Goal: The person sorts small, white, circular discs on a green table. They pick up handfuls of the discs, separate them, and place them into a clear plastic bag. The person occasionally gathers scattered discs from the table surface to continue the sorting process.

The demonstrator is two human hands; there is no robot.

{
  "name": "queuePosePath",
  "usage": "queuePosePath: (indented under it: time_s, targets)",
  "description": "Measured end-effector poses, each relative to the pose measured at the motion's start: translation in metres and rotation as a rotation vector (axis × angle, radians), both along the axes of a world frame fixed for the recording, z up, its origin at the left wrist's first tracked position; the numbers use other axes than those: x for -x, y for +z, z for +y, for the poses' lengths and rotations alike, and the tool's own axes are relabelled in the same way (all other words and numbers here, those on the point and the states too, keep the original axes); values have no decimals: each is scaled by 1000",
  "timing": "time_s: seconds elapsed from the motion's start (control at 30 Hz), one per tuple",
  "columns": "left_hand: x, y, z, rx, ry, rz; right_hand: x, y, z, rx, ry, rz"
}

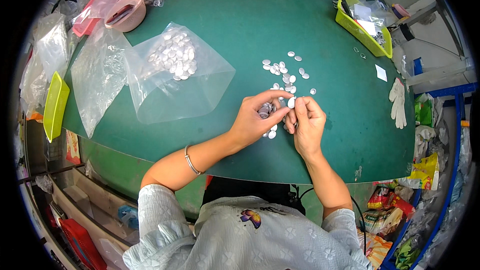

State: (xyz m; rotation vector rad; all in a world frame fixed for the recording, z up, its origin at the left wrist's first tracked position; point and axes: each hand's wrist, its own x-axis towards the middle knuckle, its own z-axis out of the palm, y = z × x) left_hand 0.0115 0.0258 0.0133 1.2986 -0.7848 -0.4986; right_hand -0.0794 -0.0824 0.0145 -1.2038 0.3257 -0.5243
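Note:
Over the green table, my right hand (309, 122) pinches a small white oval piece (291, 102) between thumb and fingers. My left hand (254, 119) curves in from the other side, its index finger and thumb at the edges of the same piece. More grey-white ovals (265, 110) show within the curve of my left hand; whether they lie in the palm or on the table I cannot tell. Loose oval pieces (287, 78) are scattered just beyond my fingers, and a few (272, 134) lie below them. My right hand's lower fingers are curled and partly hidden.
Left of my hands, a clear plastic bag (207, 82) bears a heap of white ovals (175, 55). Beyond it are a pink bowl (131, 19) and more bags. A yellow-green basket (357, 29) stands far right, near a white glove (398, 102). Another green basket (56, 105) tilts at the left edge.

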Motion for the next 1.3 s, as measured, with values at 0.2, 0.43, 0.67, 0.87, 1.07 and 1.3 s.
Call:
queuePosePath:
  time_s: [0.2,0.43,0.67,0.87,1.07,1.3]
  targets:
    - [0,-2,-1,5,3,-6,-1,-1,0,-23,13,-2]
    - [0,-2,-1,6,1,-12,0,0,0,-22,13,19]
    - [0,-1,0,-8,-24,20,0,0,1,-21,16,16]
    - [-1,-2,0,-25,-22,21,0,1,1,-29,16,17]
    - [-1,1,0,-31,-16,31,0,1,1,-31,15,8]
    - [-1,2,0,-30,-10,25,0,3,2,-40,18,26]
